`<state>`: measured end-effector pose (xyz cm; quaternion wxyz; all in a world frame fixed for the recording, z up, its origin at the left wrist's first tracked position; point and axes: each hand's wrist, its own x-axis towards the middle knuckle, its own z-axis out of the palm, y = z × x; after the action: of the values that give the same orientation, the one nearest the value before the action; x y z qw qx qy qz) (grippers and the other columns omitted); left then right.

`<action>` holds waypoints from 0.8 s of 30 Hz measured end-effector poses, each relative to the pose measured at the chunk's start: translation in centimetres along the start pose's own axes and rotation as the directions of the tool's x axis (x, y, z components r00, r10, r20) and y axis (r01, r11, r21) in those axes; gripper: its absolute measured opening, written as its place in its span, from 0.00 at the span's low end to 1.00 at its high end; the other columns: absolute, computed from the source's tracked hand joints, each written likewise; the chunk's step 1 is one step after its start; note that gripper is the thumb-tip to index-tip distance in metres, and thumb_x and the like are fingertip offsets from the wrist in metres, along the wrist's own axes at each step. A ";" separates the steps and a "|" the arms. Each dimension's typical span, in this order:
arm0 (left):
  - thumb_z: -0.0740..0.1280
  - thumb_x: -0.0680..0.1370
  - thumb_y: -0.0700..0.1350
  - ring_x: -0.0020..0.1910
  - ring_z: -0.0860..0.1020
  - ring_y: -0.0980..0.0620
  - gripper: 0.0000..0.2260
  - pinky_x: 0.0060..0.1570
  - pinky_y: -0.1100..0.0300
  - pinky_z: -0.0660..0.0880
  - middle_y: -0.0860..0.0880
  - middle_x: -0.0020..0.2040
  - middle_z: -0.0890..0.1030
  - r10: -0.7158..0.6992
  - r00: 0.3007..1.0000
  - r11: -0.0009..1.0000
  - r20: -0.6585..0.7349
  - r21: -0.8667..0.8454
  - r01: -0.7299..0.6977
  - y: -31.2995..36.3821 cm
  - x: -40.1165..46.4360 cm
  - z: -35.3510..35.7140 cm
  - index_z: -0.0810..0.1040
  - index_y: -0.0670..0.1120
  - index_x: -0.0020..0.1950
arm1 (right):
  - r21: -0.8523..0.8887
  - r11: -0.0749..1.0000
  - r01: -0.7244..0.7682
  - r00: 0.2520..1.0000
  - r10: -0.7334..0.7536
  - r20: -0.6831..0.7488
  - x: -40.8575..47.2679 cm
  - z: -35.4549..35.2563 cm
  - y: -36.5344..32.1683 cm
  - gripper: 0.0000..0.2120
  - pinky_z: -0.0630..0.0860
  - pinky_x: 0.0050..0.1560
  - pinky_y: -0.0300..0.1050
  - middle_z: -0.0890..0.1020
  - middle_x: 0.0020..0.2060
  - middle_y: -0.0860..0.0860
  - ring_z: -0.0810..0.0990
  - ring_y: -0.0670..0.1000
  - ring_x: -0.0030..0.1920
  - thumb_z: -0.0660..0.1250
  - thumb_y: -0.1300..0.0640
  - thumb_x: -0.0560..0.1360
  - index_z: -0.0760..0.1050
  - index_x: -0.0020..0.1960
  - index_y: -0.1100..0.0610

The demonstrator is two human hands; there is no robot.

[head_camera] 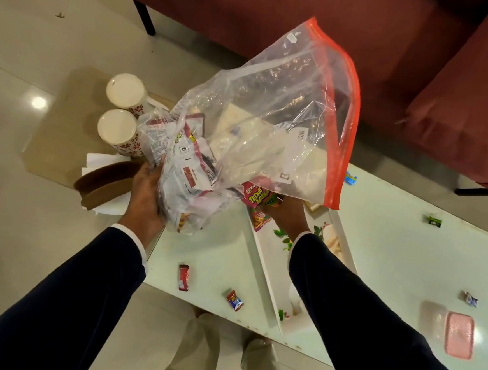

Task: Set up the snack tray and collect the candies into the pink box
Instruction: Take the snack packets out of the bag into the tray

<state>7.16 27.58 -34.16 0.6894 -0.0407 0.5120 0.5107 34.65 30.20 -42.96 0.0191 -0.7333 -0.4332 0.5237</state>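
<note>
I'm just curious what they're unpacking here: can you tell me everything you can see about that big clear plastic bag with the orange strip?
The clear plastic bag is a thin, crinkled zip bag with an orange seal strip along its raised far edge. It is held tilted above the white table. The left hand grips its lower end, bunched round several snack packets inside; the right hand is under its other side, mostly hidden, beside a pink snack packet.

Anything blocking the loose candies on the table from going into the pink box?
Yes. The pink box sits at the table's right end with its lid on, so nothing can drop in yet. Both hands are busy: the left hand and right hand hold the clear snack bag. Candies like the red one lie uncovered.
</note>
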 end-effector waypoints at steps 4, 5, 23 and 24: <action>0.67 0.76 0.62 0.62 0.83 0.42 0.31 0.55 0.44 0.82 0.44 0.66 0.83 0.004 1.000 1.000 0.019 0.014 -0.004 -0.6 0.2 -0.2 0.72 0.50 0.76 | 0.401 0.915 0.040 0.998 -0.016 -0.064 -4.6 -2.6 -0.8 0.24 0.77 0.49 0.42 0.79 0.63 0.58 0.79 0.55 0.62 0.71 0.55 0.78 0.70 0.71 0.61; 0.75 0.70 0.62 0.68 0.79 0.40 0.39 0.62 0.41 0.78 0.43 0.70 0.79 0.008 1.000 0.999 0.026 0.036 -0.009 -0.8 0.1 -0.2 0.70 0.50 0.78 | 0.504 0.848 0.165 0.985 -0.113 -0.132 -6.2 -3.7 -1.1 0.20 0.79 0.49 0.43 0.79 0.61 0.61 0.81 0.54 0.58 0.67 0.58 0.81 0.70 0.70 0.63; 0.66 0.82 0.42 0.61 0.83 0.41 0.17 0.59 0.44 0.81 0.40 0.65 0.82 0.084 0.996 0.943 0.021 0.323 -0.086 -10.8 -4.7 3.4 0.75 0.44 0.72 | 0.560 0.810 0.174 0.822 -0.433 0.370 -18.6 -16.7 0.9 0.30 0.80 0.61 0.53 0.81 0.63 0.61 0.82 0.58 0.61 0.78 0.53 0.71 0.74 0.68 0.65; 0.66 0.82 0.42 0.60 0.83 0.42 0.17 0.56 0.47 0.82 0.40 0.65 0.82 0.066 0.997 0.935 0.041 0.346 -0.076 -11.3 -4.9 3.9 0.75 0.44 0.72 | 0.535 0.822 0.195 0.811 -0.442 0.384 -18.6 -15.9 0.6 0.26 0.80 0.60 0.50 0.79 0.65 0.60 0.81 0.55 0.61 0.74 0.64 0.74 0.72 0.70 0.66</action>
<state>18.36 21.23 -33.95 0.6741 0.1075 0.5855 0.4373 46.03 24.38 -22.09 0.1761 -0.4618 -0.4032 0.7702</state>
